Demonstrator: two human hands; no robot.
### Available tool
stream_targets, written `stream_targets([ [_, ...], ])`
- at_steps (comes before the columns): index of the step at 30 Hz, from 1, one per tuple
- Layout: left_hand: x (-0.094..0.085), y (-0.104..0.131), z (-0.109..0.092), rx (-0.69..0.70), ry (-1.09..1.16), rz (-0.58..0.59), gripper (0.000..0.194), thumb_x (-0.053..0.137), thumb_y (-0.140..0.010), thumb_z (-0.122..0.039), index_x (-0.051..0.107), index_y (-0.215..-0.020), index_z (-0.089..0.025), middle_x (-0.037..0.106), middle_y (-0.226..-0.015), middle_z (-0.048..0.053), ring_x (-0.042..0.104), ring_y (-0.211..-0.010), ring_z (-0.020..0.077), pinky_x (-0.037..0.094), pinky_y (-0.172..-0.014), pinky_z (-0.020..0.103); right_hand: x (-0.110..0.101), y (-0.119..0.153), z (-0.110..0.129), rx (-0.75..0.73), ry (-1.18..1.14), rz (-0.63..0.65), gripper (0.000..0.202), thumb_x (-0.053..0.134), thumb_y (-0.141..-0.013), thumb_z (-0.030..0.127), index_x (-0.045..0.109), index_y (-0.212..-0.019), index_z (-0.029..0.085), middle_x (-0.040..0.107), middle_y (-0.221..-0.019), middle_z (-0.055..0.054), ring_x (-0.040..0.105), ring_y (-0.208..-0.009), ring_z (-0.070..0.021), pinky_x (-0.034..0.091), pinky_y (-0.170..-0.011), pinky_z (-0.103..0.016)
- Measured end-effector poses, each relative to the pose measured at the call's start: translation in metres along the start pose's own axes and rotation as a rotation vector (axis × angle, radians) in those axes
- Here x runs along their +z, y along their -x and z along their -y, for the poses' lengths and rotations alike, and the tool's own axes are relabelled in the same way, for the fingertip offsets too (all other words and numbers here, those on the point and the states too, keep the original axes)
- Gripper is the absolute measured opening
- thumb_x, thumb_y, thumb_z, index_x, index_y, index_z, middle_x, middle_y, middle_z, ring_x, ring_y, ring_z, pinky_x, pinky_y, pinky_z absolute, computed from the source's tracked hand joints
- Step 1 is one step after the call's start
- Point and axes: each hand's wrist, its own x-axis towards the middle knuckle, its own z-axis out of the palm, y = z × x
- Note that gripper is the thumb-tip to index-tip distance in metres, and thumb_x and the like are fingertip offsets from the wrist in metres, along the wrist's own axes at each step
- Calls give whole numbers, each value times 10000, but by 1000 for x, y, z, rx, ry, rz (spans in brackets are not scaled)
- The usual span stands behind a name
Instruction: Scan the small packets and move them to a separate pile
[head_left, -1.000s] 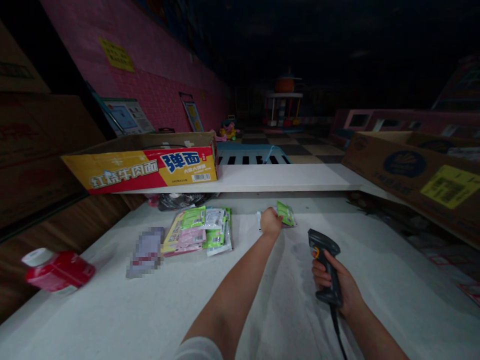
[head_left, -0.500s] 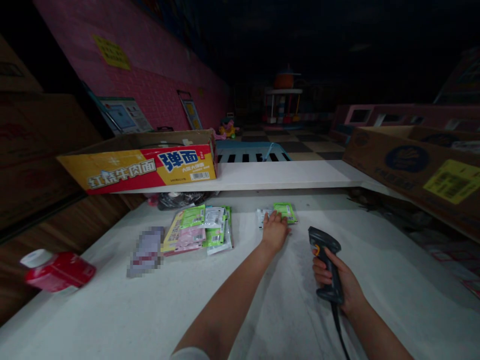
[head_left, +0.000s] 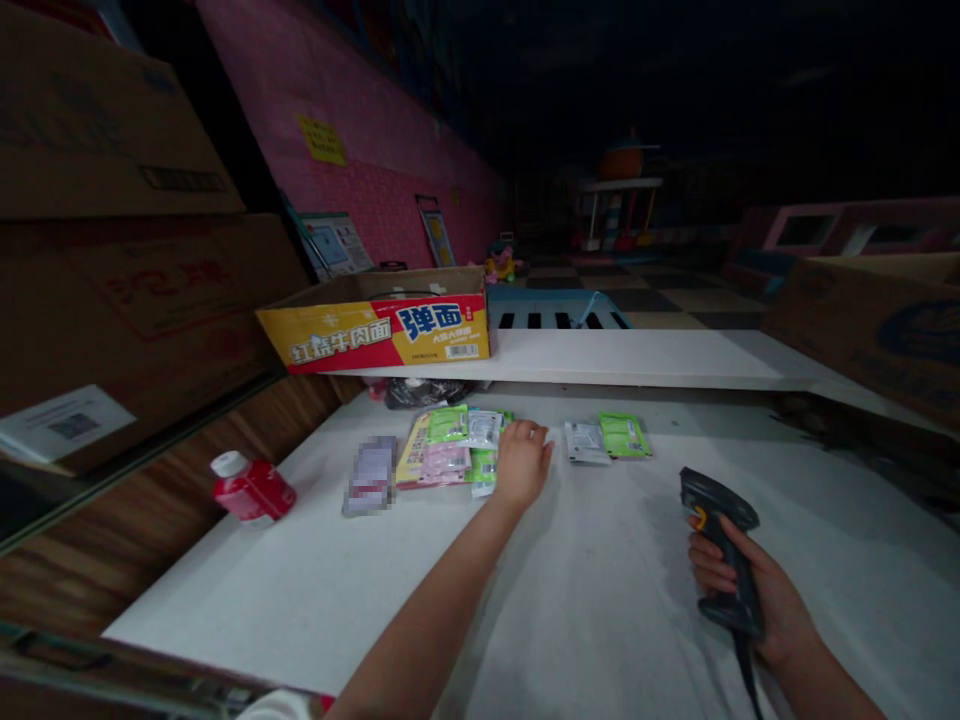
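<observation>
My right hand (head_left: 780,600) is wrapped round a dark barcode scanner (head_left: 727,560), held above the right of the counter with its cord hanging down. My left hand (head_left: 523,462) rests at the right side of a pile of small packets (head_left: 448,458), fingers slightly bent and a little apart; its fingertips are partly hidden, and no packet shows in it. Green, pink and white packets overlap in that pile. Further right, a silver packet (head_left: 586,442) lies beside a green packet (head_left: 625,436), flat on the counter (head_left: 600,560).
On the left are a red bottle with a white cap (head_left: 253,490) and a blurred flat item (head_left: 371,475). A raised shelf (head_left: 645,355) carries a red-and-yellow noodle carton (head_left: 375,335) and a brown carton (head_left: 877,320). More cartons (head_left: 135,290) are stacked far left.
My left hand has moved left from the silver and green packets to the pile, leaving those two lying on the counter. The view has swung left; the scanner stays in my right hand.
</observation>
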Motion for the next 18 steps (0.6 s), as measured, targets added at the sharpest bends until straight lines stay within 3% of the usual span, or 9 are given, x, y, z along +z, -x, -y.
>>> stream_targets([
  [2,-20,1,24,-126,-94,-72,296,440,-919,-316,617,-1128,-204,593,-1108,105,500,-1086,256,389,-957,382,-1,0,0,1,-1,-8,237,718,-765,226,560,-919,141,444,-587,60,403,-397,-28,348,-335,-112],
  [5,-44,-1,57,-430,-261,-161,326,485,-884,-330,585,-1146,-165,582,-1110,146,495,-1112,305,391,-936,412,0,1,-1,0,1,-21,238,726,-757,220,559,-911,148,448,-587,61,402,-392,-28,350,-328,-115],
  [9,-62,-4,89,-734,-323,-116,496,605,-790,-454,557,-1133,-98,581,-1125,218,532,-1098,364,438,-870,436,2,3,-3,-8,-16,-23,224,718,-767,218,551,-905,161,445,-594,62,408,-394,-29,360,-329,-116],
  [13,-68,-4,104,-792,-217,9,584,675,-718,-512,553,-1130,-116,620,-1120,219,587,-1070,354,464,-859,421,2,4,-4,-19,-18,-26,231,725,-760,210,541,-892,166,439,-595,64,411,-391,-26,358,-327,-112],
  [18,-71,-9,114,-831,-62,-81,517,748,-656,-372,583,-1073,-116,637,-1119,227,588,-1095,383,467,-872,437,2,4,-4,-39,1,-16,268,751,-738,211,526,-876,169,437,-594,66,415,-402,-22,359,-338,-101],
])
